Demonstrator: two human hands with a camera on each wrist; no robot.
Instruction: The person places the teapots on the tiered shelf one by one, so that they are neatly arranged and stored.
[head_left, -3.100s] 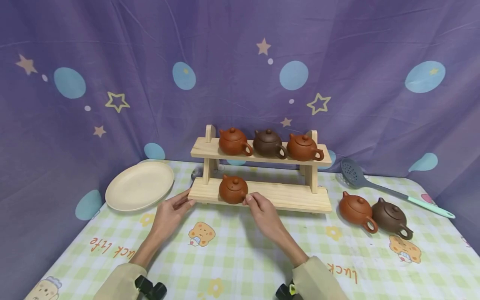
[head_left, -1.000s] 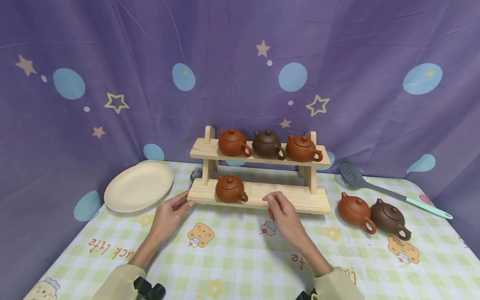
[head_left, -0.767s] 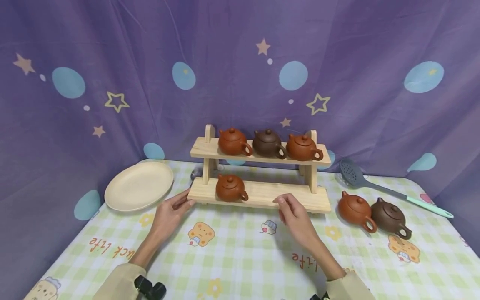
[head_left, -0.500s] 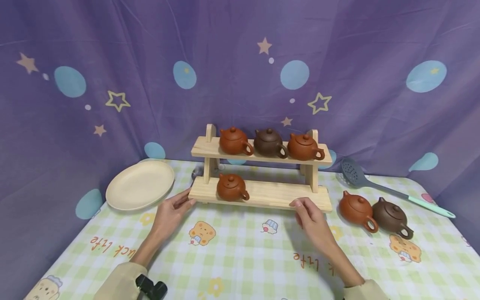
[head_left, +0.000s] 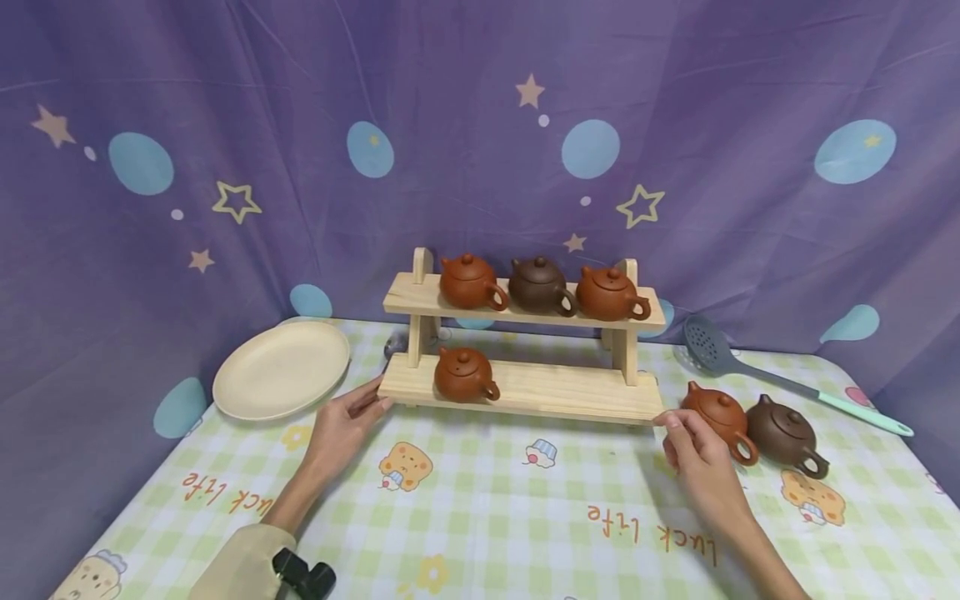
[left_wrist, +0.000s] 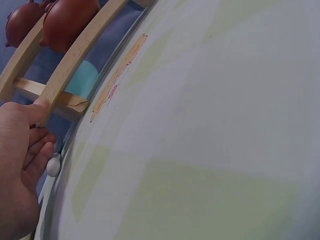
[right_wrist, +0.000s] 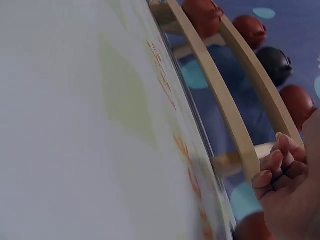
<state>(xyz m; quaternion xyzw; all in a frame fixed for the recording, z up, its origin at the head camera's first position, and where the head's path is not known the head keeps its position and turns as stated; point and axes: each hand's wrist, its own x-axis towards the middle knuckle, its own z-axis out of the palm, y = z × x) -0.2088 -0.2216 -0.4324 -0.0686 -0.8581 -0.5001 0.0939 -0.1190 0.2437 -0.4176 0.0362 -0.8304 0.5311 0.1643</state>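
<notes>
Here at the right end of the wooden rack (head_left: 562, 388), the right grip (head_left: 701, 458) blots out part of a red teapot (head_left: 723, 409), and whether it touches the rack, can't tell! By the rack's left post, a grey thing (head_left: 395, 343), half hidden, too small to name

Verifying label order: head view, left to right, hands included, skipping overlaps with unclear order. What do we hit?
Beige plate → left hand → lower-shelf teapot → dark upper-shelf teapot → rightmost upper-shelf teapot → right hand → dark table teapot.
</notes>
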